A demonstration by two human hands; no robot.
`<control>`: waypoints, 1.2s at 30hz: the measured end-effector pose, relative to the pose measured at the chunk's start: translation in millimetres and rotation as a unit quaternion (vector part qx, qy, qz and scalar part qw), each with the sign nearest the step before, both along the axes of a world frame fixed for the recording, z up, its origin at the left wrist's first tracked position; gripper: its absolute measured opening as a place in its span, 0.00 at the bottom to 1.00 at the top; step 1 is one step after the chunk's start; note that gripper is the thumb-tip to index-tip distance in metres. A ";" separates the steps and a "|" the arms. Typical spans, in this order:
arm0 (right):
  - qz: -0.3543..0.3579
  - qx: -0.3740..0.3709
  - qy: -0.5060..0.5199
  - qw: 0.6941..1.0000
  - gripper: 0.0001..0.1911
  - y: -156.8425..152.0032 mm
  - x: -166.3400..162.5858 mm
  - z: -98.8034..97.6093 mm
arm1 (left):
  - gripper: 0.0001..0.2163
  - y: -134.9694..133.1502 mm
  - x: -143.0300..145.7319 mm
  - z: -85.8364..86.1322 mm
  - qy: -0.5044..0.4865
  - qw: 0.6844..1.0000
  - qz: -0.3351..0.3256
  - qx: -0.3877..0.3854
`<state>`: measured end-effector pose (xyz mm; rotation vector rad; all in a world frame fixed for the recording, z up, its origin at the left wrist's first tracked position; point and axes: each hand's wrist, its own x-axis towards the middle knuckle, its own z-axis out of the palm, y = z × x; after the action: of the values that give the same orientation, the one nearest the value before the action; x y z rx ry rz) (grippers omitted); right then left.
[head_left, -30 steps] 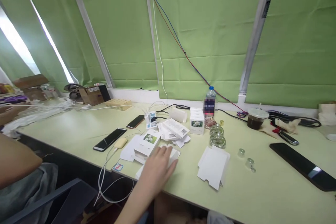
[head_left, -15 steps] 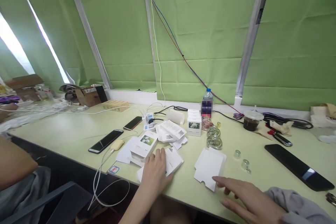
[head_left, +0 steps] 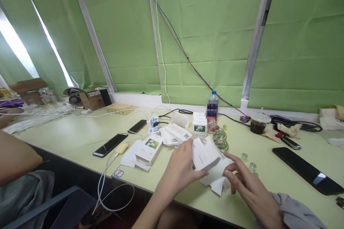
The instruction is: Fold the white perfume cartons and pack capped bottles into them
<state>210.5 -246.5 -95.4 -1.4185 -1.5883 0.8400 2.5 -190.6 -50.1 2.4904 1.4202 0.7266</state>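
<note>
My left hand (head_left: 182,162) grips a flat white folded carton (head_left: 204,154) and holds it up just above the pale green table (head_left: 80,136). My right hand (head_left: 245,180) has its fingertips on the carton's right edge, over a second flat white carton (head_left: 217,182) lying on the table. To the left lie more flattened cartons with a flower picture (head_left: 149,148). Behind the hands stand small glass jars (head_left: 220,141) and assembled white boxes (head_left: 199,126).
Two phones (head_left: 110,144) lie at left with a white cable (head_left: 107,182) hanging off the edge. A black tablet (head_left: 306,170) lies at right, a drink cup (head_left: 257,123) and water bottle (head_left: 213,106) at the back. Another person's arm (head_left: 14,157) is far left.
My left hand has lifted the white carton off the table and carried it right. My right hand came in from the lower right and now touches it.
</note>
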 end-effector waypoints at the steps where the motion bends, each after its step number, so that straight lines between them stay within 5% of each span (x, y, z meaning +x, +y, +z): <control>1: -0.001 -0.008 0.036 0.999 0.29 -0.5 -1.6 -0.2 | 0.32 -2.9 3.0 -2.2 -0.005 1.000 -0.013 -0.001; 9: 0.024 -0.082 0.182 0.979 0.33 3.1 -3.6 -2.9 | 0.34 -21.3 4.9 1.2 0.099 0.978 -0.163 0.080; 12: 0.051 -0.087 0.233 0.967 0.31 4.5 -1.0 -3.4 | 0.37 -17.4 4.5 -2.8 0.088 0.981 -0.128 0.120; 15: 0.036 -0.078 0.313 0.946 0.27 3.1 -0.9 -1.3 | 0.41 -9.5 4.9 -11.9 -0.024 0.991 -0.010 0.129; 19: 0.006 -0.068 0.382 0.922 0.23 0.0 -6.8 -0.1 | 0.38 0.7 0.4 -19.2 -0.248 0.968 0.011 -0.024; 23: 0.005 -0.076 0.397 0.915 0.24 0.3 -18.6 -5.3 | 0.27 -0.5 0.2 -15.2 -0.448 0.849 -0.103 -0.263; 26: 0.007 -0.075 0.383 0.920 0.24 1.3 -27.7 -10.5 | 0.25 -5.5 5.5 -11.9 -0.506 0.801 -0.129 -0.293; 31: 0.059 -0.088 0.238 0.965 0.24 3.8 -23.9 -16.9 | 0.30 -0.6 1.7 -12.9 -0.520 0.798 -0.092 -0.290; 34: 0.083 -0.043 -0.017 0.996 0.26 6.8 -10.7 -18.0 | 0.28 6.2 -9.7 -11.7 -0.499 0.805 -0.079 -0.312; 36: 0.056 0.001 -0.195 0.979 0.25 8.5 -5.6 -17.3 | 0.29 8.4 -15.6 -10.0 -0.484 0.813 -0.084 -0.313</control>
<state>204.9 -237.9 -112.7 -1.5732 -1.9769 0.6463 -13.2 -182.2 -60.0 1.3378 0.8153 1.0422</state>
